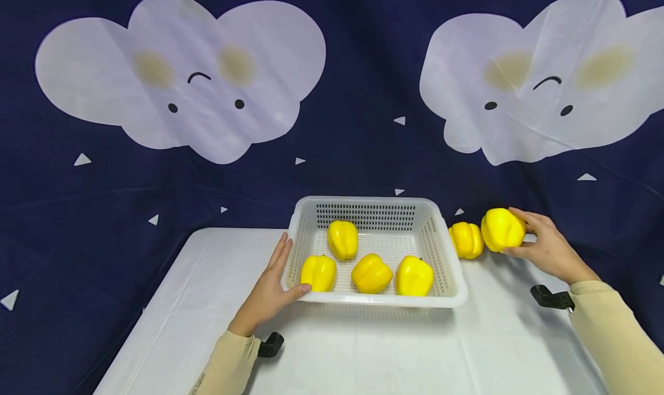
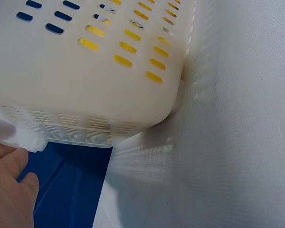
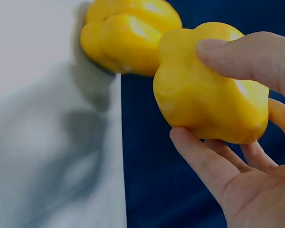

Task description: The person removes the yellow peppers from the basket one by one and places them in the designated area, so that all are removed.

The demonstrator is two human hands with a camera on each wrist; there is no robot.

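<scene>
A white plastic basket (image 1: 358,298) with slotted walls holds several yellow bell peppers (image 1: 372,274). My left hand (image 1: 266,294) rests at its near left corner, fingers extended along the left side and thumb laid over the front rim. In the left wrist view, fingers of the left hand (image 2: 12,185) touch the basket's rim (image 2: 19,135) from outside. Right of the basket, my right hand (image 1: 550,248) grips a yellow bell pepper (image 3: 209,90) between thumb and fingers. Beside it, another yellow bell pepper (image 1: 467,240) sits against the basket's right side.
Under the basket is a table with a white cloth (image 1: 332,349). Behind it hangs a dark blue curtain (image 1: 363,95) printed with pale clouds. A black device part (image 1: 271,345) juts from the left wrist, and a similar black part (image 1: 551,297) from the right wrist.
</scene>
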